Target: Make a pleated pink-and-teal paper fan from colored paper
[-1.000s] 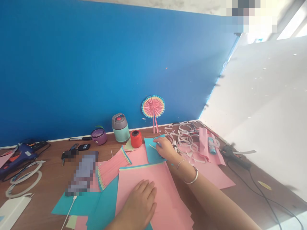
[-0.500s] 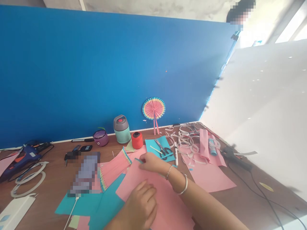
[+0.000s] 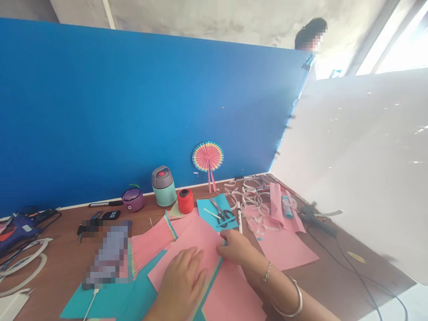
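Note:
My left hand (image 3: 182, 276) lies with its fingers stretched out over a pink paper sheet (image 3: 197, 234). Along that sheet's right side runs a teal and pale yellow border (image 3: 214, 276). At the upper end of this border, my right hand (image 3: 236, 247) pinches the sheet's edge between thumb and fingers. More pink paper (image 3: 234, 294) shows beneath, to the right of the border. To the left are a pleated pink paper piece with striped ends (image 3: 154, 243) and teal paper (image 3: 117, 294).
A pleated paper fan (image 3: 207, 156) leans on the blue partition (image 3: 133, 98). Scissors (image 3: 225, 218), a white marker (image 3: 240, 218), red thread spool (image 3: 185, 201), mint flask (image 3: 163, 189) and purple cup (image 3: 133, 199) stand or lie around. A phone (image 3: 110, 252) with a cable is left; a glue gun (image 3: 316, 220) is right.
My right hand has moved right and down with the sheet's edge, and the striped border now shows along its right side. My left hand has flattened onto the sheet. The view has shifted slightly.

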{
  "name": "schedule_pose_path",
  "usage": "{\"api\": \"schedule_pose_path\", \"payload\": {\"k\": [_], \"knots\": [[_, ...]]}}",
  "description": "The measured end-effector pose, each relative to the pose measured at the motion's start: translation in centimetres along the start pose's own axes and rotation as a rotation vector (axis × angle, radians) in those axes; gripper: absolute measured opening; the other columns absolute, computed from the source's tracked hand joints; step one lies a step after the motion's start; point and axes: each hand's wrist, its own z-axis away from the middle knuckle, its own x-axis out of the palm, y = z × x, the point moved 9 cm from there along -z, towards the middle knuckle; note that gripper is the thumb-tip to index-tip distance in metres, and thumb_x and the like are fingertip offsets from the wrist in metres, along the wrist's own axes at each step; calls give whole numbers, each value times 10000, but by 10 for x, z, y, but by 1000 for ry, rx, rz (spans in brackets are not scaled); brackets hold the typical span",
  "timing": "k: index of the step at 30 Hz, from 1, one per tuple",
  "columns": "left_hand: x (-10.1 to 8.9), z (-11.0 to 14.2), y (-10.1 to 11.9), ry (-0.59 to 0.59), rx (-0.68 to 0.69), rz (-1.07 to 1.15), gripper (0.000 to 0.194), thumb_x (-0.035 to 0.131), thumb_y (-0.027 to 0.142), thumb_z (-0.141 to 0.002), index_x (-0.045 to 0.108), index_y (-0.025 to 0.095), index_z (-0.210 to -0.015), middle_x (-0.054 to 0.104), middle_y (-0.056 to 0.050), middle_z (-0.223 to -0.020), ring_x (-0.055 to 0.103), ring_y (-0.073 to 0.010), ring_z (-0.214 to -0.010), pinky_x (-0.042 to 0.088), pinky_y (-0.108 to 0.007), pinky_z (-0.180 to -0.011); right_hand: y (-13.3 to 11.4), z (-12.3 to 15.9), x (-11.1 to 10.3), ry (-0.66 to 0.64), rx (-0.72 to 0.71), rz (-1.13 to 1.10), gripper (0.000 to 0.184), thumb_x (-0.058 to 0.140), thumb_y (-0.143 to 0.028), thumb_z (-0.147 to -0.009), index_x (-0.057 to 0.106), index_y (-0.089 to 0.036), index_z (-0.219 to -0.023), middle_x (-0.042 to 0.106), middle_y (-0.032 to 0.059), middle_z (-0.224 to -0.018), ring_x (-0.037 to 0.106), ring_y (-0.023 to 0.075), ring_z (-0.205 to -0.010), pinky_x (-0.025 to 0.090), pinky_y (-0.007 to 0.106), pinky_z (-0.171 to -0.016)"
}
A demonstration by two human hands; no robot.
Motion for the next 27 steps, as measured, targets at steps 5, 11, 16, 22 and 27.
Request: {"api": "schedule_pose_path", "payload": {"k": [5,11,16,22,27], "knots": [[28,13,12,-107,180,-139,521,449,537,-870,535,216,-1270,575,-103,-1286,513,-287,-1172,476,-386,-893,13,3,-5,-354,14,-28,321,625,-370,-683,528,-184,-440,551,28,-409,485,140,-358,354,252,-405],[27,12,14,-103,244,-90,447,469,485,-881,562,214,-1224,582,-82,-1284,530,-262,-1173,465,-379,-946,28,-44,-97,440,-23,284,277,423,-189,-828,690,-182,-755,683,85,-776,608,203,-703,396,268,-563],[30,12,16,-109,321,-19,386,519,393,-862,566,184,-1184,602,-89,-1258,558,-243,-1150,474,-370,-967,28,-70,-85,465,-160,392,350,481,-30,-719,726,-200,-902,638,114,-1073,500,274,-1066,382,333,-804],[24,9,16,-206,304,65,406,525,269,-835,524,244,-1240,549,-60,-1327,502,-232,-1221,431,-398,-1019,24,-71,-78,563,-301,526,199,503,-201,-829,701,-222,-821,607,91,-1104,474,276,-1030,355,368,-794],[22,9,23,-239,309,120,376,553,256,-793,565,251,-1168,582,-41,-1289,516,-221,-1197,410,-400,-1035,26,-61,-94,703,-337,264,216,438,-285,-880,640,-208,-886,646,74,-963,529,242,-946,354,360,-797]]}}
